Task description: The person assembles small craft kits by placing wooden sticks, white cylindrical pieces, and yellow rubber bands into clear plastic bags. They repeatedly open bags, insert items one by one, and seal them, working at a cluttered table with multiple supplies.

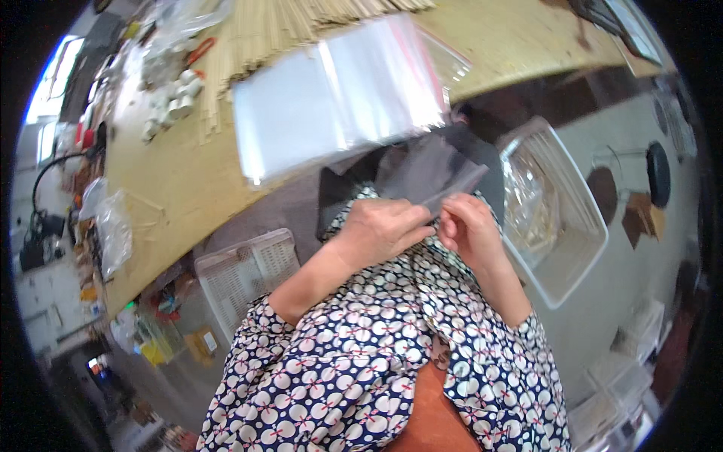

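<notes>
A transparent plastic bag (422,167) hangs over my lap, its near edge pinched between both hands. My left hand (382,228) has its fingers closed on that edge, reaching across from the left. Close beside it, my right hand (468,224) grips the same edge with curled fingers, thumb and index together. Beyond them, a stack of flat transparent bags (301,102) with a reddish strip along its right edge lies at the table's near edge, partly overhanging. Whether anything is inside the held bag, I cannot tell.
Thin wooden sticks (260,34) lie in a heap on the wooden table (177,177) behind the bags. White cylinders (179,102) and orange-handled scissors (202,50) are at left. A white bin (574,280) with plastic-wrapped contents stands right; a perforated white basket (245,264) sits below left.
</notes>
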The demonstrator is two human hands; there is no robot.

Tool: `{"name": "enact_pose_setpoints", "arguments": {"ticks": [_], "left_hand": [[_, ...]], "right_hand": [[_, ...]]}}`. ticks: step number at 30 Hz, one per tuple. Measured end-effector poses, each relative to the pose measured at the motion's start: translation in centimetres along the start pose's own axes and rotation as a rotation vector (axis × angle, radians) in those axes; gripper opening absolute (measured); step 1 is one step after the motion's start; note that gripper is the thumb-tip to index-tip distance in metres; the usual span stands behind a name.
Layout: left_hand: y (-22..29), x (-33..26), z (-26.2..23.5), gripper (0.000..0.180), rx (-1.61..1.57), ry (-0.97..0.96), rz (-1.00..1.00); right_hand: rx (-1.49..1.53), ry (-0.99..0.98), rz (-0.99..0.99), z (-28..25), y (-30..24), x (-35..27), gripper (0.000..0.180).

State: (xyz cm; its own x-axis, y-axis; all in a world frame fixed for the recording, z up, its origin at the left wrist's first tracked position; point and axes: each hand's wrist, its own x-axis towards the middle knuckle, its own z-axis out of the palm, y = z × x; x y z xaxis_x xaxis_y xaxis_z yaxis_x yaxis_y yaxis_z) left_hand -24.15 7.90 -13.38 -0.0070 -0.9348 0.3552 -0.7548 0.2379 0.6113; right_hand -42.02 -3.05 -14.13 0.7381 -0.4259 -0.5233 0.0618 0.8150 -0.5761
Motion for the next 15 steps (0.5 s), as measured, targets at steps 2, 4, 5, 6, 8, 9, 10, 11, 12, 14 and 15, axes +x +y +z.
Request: {"name": "enact_pose_setpoints", "arguments": {"ticks": [2, 4, 5, 6, 8, 9, 10, 11, 12, 14, 15], "left_hand": [[-0.9, -0.9, -0.2, 0.016, 0.063, 0.004, 0.013], [-0.7, -0.5, -1.8, 0.017, 0.11, 0.006, 0.046], [-0.7, -0.9, -2.3, 0.014, 0.118, 0.026, 0.034], [-0.7, -1.1, -2.9, 0.012, 0.104, 0.041, 0.036], [-0.6, -1.5, -3.3, 0.019, 0.083, 0.057, 0.056], [-0.4, -1.6, -4.0, 0.018, 0.106, 0.031, 0.076], [0.0, -1.6, -5.1, 0.017, 0.121, 0.006, 0.098], [0.1, -1.8, -6.1, 0.015, 0.153, -0.033, 0.067], [0.1, -1.9, -7.4, 0.014, 0.186, -0.075, 0.034], [-0.3, -2.3, -9.7, 0.012, 0.167, -0.078, -0.021], [-0.6, -2.4, -10.8, 0.013, 0.122, -0.048, -0.051]], "right_hand": [[-0.162, 0.094, -0.007, 0.0, -0.2, -0.2, 0.021], [-0.468, 0.336, -0.391, 1.8, 0.5, -0.3, 0.008], [-0.774, 0.286, -0.62, 2.2, 0.0, -0.9, 0.012], [-1.07, 0.259, -0.868, 2.9, -1.0, -1.5, 0.021], [-1.255, -0.12, -1.003, 5.1, -2.3, -2.0, 0.034], [-1.476, -0.224, -0.951, 5.6, -2.7, -2.0, 0.042], [-1.573, -0.192, -0.973, 6.1, -2.9, -1.5, 0.042], [-1.661, -0.139, -0.955, 5.2, -3.1, -0.6, 0.04], [-1.743, -0.083, -0.935, 3.8, -3.6, 0.4, 0.038], [-1.632, -0.058, -0.913, 3.3, -3.7, 0.7, 0.028], [-1.572, -0.076, -0.931, 3.5, -3.5, 0.6, 0.027]]}}
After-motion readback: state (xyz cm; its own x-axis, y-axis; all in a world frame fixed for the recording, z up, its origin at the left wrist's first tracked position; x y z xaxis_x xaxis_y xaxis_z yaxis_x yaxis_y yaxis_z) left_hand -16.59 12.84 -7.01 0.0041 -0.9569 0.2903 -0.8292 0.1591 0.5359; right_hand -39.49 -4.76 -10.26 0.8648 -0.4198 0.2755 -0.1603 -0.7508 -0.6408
